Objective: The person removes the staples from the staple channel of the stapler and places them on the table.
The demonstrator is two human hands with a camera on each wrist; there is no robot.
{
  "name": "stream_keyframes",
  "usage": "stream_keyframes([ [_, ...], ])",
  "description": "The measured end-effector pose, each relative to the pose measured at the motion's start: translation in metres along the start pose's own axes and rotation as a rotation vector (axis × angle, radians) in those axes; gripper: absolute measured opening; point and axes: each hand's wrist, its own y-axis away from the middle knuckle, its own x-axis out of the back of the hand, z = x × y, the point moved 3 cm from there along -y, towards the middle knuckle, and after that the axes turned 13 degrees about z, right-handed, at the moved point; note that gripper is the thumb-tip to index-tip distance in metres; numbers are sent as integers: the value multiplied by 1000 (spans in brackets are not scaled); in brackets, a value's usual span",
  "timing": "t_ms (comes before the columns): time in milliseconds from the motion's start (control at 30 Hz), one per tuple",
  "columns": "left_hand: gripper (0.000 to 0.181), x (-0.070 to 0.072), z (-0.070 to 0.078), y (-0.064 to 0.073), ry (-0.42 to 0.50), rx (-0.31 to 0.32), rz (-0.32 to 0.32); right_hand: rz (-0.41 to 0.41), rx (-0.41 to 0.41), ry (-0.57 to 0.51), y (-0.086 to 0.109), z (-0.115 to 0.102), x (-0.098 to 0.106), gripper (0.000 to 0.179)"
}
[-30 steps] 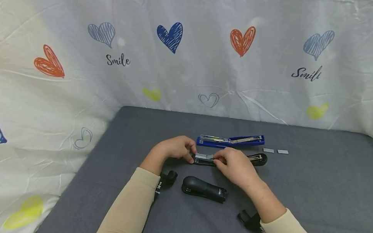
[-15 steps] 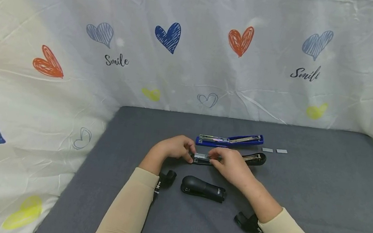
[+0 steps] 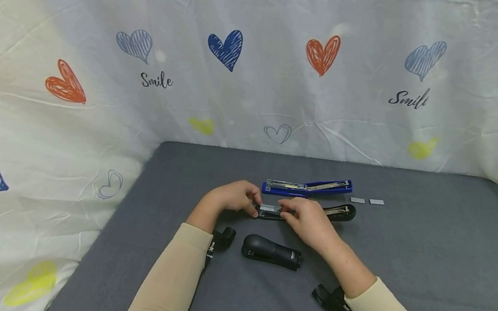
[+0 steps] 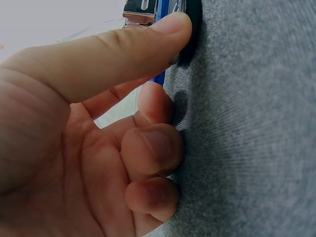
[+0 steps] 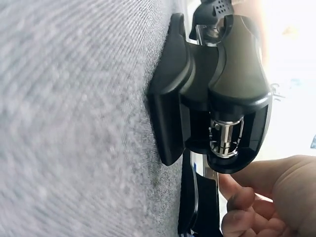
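A black stapler (image 3: 341, 212) lies folded open on the grey cloth. My left hand (image 3: 237, 195) pinches its left end between thumb and forefinger; the thumb lies along its dark edge in the left wrist view. Over the middle of the stapler is my right hand (image 3: 311, 219), thumb and forefinger pinching at the right end of a grey staple strip (image 3: 269, 208) in the stapler's channel. Those fingers partly cover the strip and the stapler's middle. In the right wrist view, the right hand (image 5: 296, 197) shows curled fingers beside the stapler's dark side (image 5: 202, 202).
Behind lies an open blue stapler (image 3: 286, 188). Two loose staple strips, a left one (image 3: 357, 200) and a right one (image 3: 377, 202), lie to its right. A closed black stapler (image 3: 271, 251) rests in front, between the forearms. A white printed curtain (image 3: 256, 99) borders the table.
My right hand has slid slightly left along the open black stapler, then stayed nearly still. The left hand keeps its place at the stapler's end.
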Motion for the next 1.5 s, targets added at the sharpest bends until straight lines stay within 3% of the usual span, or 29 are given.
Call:
stream_keyframes([
  [367, 21, 1, 1, -1, -2, -13, 3, 100, -82, -89, -1, 2, 5, 22],
  [667, 21, 1, -1, 0, 8, -10, 6, 89, -146, -132, -5, 1, 20, 18],
  [1033, 22, 1, -1, 2, 25, -25, -2, 33, -237, -168, -5, -3, 53, 22],
  [1333, 20, 1, -1, 4, 25, -21, 9, 177, -125, -100, -3, -1, 91, 17],
  [1500, 21, 0, -2, 2, 31, -26, 5, 200, -156, -76, 0, 2, 110, 18],
])
